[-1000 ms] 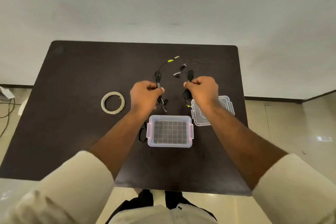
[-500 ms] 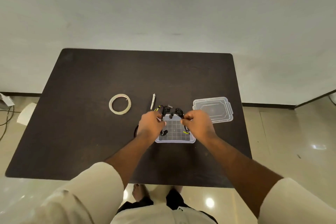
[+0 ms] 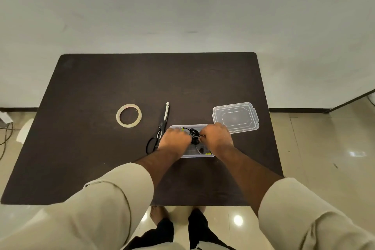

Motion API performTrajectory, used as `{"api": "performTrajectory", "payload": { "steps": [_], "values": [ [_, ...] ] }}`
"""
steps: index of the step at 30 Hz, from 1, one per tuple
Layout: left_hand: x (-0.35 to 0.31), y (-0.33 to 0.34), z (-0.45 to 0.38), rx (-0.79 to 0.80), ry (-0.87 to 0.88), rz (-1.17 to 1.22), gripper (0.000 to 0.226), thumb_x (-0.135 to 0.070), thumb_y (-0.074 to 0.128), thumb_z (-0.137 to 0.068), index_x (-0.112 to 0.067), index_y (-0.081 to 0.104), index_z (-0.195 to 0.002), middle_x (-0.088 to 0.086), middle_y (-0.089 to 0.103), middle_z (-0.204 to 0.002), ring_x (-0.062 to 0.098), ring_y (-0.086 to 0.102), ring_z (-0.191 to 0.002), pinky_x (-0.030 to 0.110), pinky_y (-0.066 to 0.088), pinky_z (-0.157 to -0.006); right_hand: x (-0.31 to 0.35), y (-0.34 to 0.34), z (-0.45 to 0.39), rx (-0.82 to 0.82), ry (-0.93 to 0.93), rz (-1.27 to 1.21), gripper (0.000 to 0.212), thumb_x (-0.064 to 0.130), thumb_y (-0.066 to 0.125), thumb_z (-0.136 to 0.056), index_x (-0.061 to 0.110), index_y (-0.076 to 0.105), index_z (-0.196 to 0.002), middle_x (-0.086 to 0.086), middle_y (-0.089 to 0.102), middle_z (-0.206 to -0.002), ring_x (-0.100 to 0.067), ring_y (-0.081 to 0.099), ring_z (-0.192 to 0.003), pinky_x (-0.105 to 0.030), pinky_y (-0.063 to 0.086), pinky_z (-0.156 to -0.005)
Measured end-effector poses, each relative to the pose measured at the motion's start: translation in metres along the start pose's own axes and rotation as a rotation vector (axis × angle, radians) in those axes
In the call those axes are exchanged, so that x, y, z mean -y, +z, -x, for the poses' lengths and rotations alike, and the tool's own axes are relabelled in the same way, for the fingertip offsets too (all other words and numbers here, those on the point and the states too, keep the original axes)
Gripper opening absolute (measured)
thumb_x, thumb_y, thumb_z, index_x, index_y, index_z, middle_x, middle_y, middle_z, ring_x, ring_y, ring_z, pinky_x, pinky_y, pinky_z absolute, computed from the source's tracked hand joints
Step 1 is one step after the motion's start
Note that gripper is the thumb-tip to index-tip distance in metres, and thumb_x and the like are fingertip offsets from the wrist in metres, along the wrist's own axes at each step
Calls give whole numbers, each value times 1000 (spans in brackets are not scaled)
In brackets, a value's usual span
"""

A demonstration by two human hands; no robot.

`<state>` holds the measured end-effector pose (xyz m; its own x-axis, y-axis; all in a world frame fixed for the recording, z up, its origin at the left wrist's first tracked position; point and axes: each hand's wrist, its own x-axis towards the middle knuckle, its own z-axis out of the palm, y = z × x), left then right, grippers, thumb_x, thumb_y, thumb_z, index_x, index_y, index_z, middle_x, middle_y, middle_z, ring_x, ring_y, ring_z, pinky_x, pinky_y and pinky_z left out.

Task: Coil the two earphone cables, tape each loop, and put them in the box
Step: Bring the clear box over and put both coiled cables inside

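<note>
Nearest the camera, two forearms in rolled cream sleeves are reaching over the near edge of the dark brown rectangular table. The left hand and the right hand are both working inside the small clear plastic box, curled around a bundle of thin black earphone cables with yellow-green tips. Both hands appear to be pinching cable, though the fingertips are too hidden to say exactly how; whether tape is on the loops cannot be made out.

The main risk, as I judge it, is the coils springing open as the fingers are letting go, since thin cable tends to unwind; a loop or earbud could then be hanging over the box rim. The two bundles are also lying together between the hands and could be tangling. The light box might be sliding or tipping if a hand is dragging out with cable snagged on it.

Just left of the box, black-handled scissors are lying with blades pointing away. Farther left is a ring of pale tape. Beyond the box to the right, the clear plastic lid is resting flat.

No brand, label or writing is readable anywhere.
</note>
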<state>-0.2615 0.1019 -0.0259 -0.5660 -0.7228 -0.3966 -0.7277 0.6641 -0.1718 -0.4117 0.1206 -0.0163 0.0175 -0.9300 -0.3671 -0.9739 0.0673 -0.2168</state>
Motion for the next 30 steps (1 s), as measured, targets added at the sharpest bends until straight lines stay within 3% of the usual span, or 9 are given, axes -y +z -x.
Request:
{"api": "performTrajectory", "payload": {
  "steps": [7, 13, 16, 19, 24, 27, 30],
  "values": [
    [-4, 8, 3, -46, 106, 25, 29, 0, 44, -86, -10, 63, -104, 10, 67, -107, 31, 62, -101, 41, 46, -81, 8, 6, 2, -197, -79, -86, 24, 31, 51, -95, 21, 73, -99, -2, 57, -100, -24, 49, -95, -34, 40, -83],
    [-11, 8, 7, 36, 49, 76, 31, 0, 40, -92, -9, 59, -115, 11, 65, -116, 32, 62, -106, 45, 49, -85, 11, 3, -2, -63, -123, -17, 24, 26, 49, -94, 20, 72, -99, -5, 59, -103, -26, 51, -100, -35, 40, -83],
    [-6, 4, 9, 36, 16, 125, 29, 1, 43, -90, -7, 61, -111, 10, 65, -114, 32, 63, -103, 42, 50, -82, 8, 8, -5, -34, -121, 45, 22, 21, 51, -94, 20, 72, -101, -5, 59, -104, -27, 51, -103, -35, 40, -85],
    [7, 3, 13, 22, 5, 167, 25, 0, 46, -88, -7, 61, -107, 10, 64, -111, 31, 62, -101, 42, 50, -78, 6, 13, -7, -36, -146, 61, 23, 31, 53, -94, 20, 71, -104, -5, 57, -106, -26, 49, -105, -37, 39, -89],
    [24, 8, 20, -99, -5, 305, 15, -14, 49, -92, -12, 62, -100, 6, 63, -105, 27, 60, -99, 39, 48, -77, -2, 11, -3, -83, -216, -47, 31, 41, 47, -97, 21, 70, -103, -4, 56, -101, -22, 49, -98, -36, 40, -85],
    [28, 10, 22, -224, -58, 422, 20, -16, 47, -96, -9, 65, -100, 9, 65, -104, 30, 60, -98, 40, 49, -79, -25, 5, 2, -218, -164, -259, 23, 25, 52, -96, 16, 72, -102, -4, 59, -93, -21, 50, -89, -32, 41, -78],
    [31, 13, 26, -325, -115, 538, 19, -11, 52, -93, -4, 69, -99, 14, 68, -103, 33, 61, -95, 43, 52, -77, -62, 5, 3, -249, -43, -261, 20, 10, 56, -91, 11, 74, -101, -9, 64, -94, -27, 56, -92, -37, 47, -81]
  ]
}}
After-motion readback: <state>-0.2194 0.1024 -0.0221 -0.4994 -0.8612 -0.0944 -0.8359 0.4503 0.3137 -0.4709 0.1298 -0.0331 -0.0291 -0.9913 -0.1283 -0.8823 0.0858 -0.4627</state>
